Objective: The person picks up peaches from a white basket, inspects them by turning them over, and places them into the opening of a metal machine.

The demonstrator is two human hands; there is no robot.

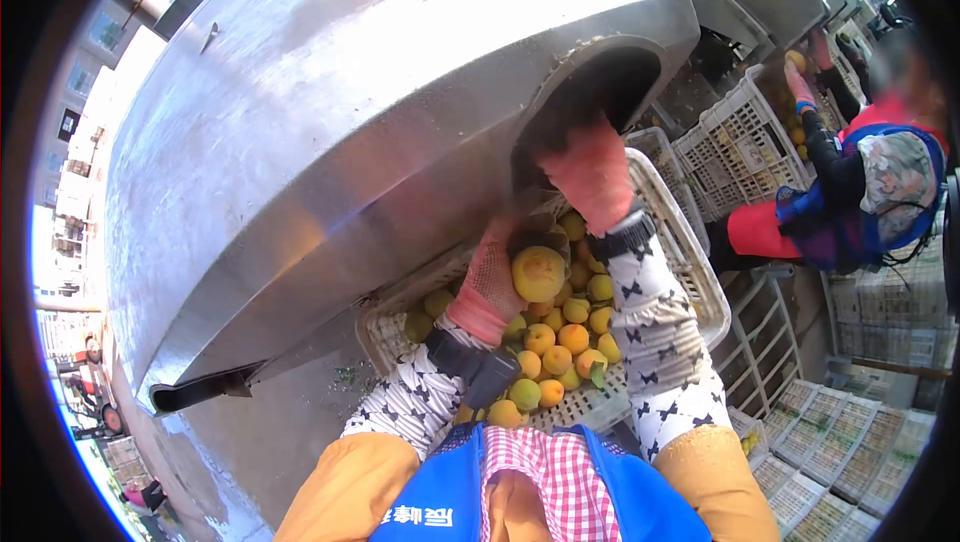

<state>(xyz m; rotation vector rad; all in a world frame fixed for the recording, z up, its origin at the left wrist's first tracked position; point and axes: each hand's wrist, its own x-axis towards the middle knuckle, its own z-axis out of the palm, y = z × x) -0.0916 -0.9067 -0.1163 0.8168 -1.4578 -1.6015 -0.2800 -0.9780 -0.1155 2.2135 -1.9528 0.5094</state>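
Observation:
My left hand, in a pink mesh glove, is over the left part of a white plastic crate. Its blurred fingers curl beside a large yellow apricot, which appears to be in its grip. My right hand, in a pink glove, reaches into the dark mouth of a metal chute; its fingers are lost in shadow. Below both hands, many yellow, orange and greenish apricots fill the crate, one with a green leaf.
The big sheet-metal housing spans the left and top. At the right, another person holds a fruit over a white crate. A metal frame and stacked crates stand at lower right.

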